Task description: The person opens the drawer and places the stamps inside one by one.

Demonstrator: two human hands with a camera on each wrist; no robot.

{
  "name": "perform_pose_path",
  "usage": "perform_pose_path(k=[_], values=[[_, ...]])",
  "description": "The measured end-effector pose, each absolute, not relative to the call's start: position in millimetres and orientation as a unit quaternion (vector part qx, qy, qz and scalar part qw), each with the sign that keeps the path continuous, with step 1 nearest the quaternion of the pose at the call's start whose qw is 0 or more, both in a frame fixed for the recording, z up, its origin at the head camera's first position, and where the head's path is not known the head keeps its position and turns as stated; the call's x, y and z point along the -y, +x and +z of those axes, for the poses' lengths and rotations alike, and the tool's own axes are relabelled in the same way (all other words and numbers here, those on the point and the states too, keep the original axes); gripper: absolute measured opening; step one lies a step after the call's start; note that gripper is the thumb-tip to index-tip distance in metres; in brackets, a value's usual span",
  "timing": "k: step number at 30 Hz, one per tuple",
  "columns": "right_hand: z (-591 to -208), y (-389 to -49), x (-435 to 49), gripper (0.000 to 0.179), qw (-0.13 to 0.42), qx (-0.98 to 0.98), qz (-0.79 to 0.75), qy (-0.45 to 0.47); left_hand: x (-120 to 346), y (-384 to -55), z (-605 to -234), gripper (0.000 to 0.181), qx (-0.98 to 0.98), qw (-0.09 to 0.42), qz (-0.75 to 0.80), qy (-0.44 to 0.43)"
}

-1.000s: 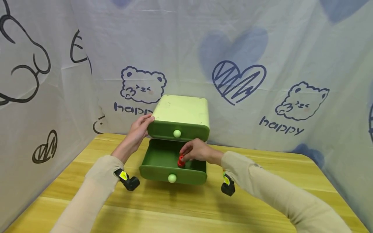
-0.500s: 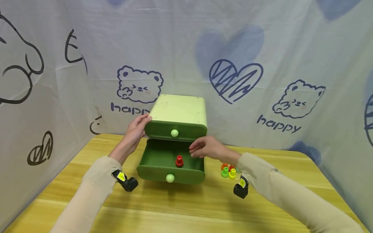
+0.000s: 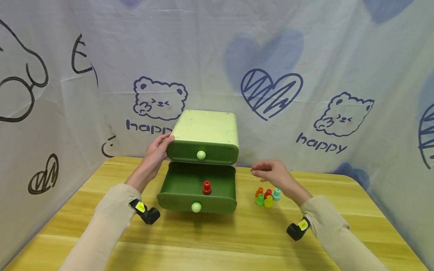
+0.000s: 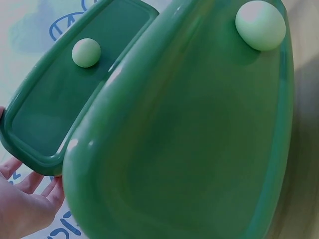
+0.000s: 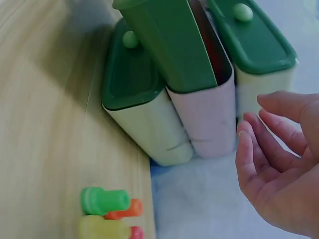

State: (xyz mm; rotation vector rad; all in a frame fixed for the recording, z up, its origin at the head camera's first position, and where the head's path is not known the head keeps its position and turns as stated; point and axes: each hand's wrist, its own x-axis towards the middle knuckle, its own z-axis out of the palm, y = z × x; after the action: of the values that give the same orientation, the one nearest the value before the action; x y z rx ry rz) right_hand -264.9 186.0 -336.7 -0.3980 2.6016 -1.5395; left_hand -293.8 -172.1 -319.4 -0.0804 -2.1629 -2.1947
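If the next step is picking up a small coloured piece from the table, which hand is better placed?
Probably the right hand: it looks free and hovers close to the coloured pieces, on the same side of the drawer unit. The left hand rests against the unit's opposite side.

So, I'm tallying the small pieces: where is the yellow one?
In the head view, the yellow piece stands on the table, right of the open drawer, just in front of a red piece and beside the green one.

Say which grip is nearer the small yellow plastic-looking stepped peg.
Right. The right grip hangs apart from the yellow peg, above it in the head view; the left grip touches the left side of the boxy green drawer cabinet.
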Motion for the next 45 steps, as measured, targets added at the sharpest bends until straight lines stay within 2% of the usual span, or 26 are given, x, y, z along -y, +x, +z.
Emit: perform_pose_path(k=[10, 18, 30, 45], values=[[-378, -255, -212, 0.026, -0.041, -0.862, -0.503, -0.038, 171, -293, -320, 0.06, 0.699, 0.036, -0.714, -0.026], [-410, -249, -225, 0.024, -0.078, -0.885, -0.459, 0.004, 168, -293, -319, 0.06, 0.708, 0.041, -0.704, -0.021], [-440, -245, -226, 0.023, -0.049, -0.871, -0.487, 0.049, 168, -293, -318, 0.06, 0.711, 0.043, -0.702, -0.016], [-442, -243, -224, 0.029, -0.024, -0.874, -0.484, 0.04, 168, -293, -319, 0.06, 0.713, 0.044, -0.7, -0.016]])
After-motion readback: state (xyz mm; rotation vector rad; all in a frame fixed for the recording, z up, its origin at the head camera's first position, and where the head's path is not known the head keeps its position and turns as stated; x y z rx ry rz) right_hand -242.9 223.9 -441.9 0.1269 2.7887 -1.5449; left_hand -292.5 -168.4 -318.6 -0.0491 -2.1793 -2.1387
